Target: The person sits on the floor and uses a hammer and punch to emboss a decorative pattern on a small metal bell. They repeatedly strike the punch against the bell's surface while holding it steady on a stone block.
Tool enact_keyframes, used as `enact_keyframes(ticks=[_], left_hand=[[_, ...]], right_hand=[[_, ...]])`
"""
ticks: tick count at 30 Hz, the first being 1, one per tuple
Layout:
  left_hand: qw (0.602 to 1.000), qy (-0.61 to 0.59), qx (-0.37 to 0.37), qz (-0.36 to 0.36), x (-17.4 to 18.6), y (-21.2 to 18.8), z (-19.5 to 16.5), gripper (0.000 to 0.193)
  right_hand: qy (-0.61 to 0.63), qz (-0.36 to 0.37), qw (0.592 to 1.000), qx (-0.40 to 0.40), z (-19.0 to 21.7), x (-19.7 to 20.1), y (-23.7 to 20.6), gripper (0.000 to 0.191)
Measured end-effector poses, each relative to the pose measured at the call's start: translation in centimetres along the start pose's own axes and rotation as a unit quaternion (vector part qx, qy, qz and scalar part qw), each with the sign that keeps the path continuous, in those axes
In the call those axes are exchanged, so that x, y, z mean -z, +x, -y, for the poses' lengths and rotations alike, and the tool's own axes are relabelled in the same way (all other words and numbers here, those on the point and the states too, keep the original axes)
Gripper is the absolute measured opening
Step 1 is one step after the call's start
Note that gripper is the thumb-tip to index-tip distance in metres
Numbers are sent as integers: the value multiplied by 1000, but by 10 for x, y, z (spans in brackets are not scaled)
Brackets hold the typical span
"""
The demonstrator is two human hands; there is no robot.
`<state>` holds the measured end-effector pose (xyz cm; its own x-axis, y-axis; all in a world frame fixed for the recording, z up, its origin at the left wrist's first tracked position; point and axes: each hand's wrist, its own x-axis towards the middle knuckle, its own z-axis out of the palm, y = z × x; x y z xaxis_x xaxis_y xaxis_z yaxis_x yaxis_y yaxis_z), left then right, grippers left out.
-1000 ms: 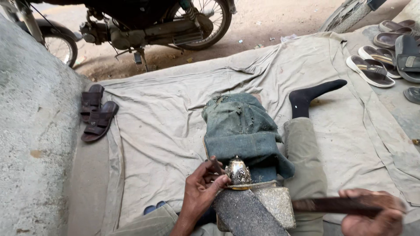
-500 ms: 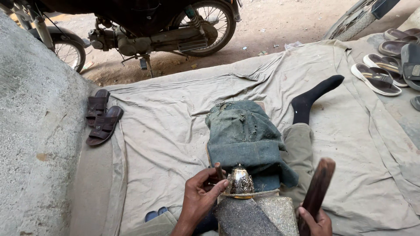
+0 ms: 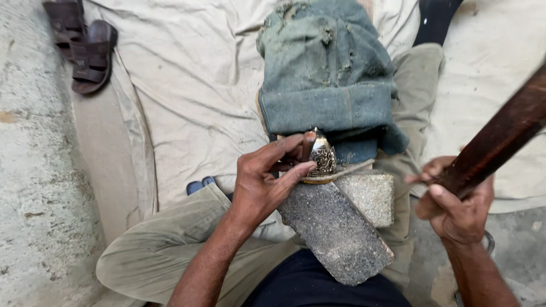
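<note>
My left hand [image 3: 267, 179] pinches a small ornate silver metal piece [image 3: 322, 158], dome shaped with cut patterns, and steadies it on the top end of a grey stone block [image 3: 335, 227] that leans against my lap. My right hand [image 3: 455, 207] grips a long dark brown wooden stick [image 3: 500, 136], raised up and to the right of the block. A folded blue-green denim cloth [image 3: 327, 74] lies over my outstretched leg just beyond the metal piece.
I sit on a beige sheet [image 3: 182, 96] spread on the ground. A pair of brown sandals [image 3: 85, 45] lies at its upper left edge. A rough concrete surface [image 3: 34, 187] runs along the left. My dark-socked foot [image 3: 435, 20] shows at the top.
The view has tilted down and closer to the block. My right hand has swung the wooden stick from low and flat to raised at the right. The left hand keeps holding the metal piece.
</note>
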<state>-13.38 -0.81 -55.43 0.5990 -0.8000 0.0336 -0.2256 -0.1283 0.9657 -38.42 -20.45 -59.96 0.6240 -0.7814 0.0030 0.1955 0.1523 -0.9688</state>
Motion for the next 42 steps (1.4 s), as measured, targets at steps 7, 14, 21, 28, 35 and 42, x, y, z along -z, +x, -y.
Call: enact_keyframes(ticks=[7, 14, 21, 28, 35, 42], left_hand=[[998, 3, -26, 54, -18, 12, 1, 45], [993, 87, -48, 59, -18, 20, 4, 45], [990, 99, -76, 61, -14, 27, 5, 48], [987, 88, -117, 68, -10, 27, 14, 43], [992, 80, -72, 63, -8, 22, 25, 44], [994, 54, -64, 70, -4, 19, 26, 48]], right_hand=[[-298, 32, 940, -162, 8, 11, 15, 22], [-380, 69, 911, -144, 40, 2, 50, 16], [-571, 191, 798, -12, 65, -21, 82, 25], [-695, 225, 680, -52, 71, -27, 92, 22], [-675, 291, 677, 30, 58, -11, 91, 27], [-693, 247, 677, -22, 74, -43, 84, 21]])
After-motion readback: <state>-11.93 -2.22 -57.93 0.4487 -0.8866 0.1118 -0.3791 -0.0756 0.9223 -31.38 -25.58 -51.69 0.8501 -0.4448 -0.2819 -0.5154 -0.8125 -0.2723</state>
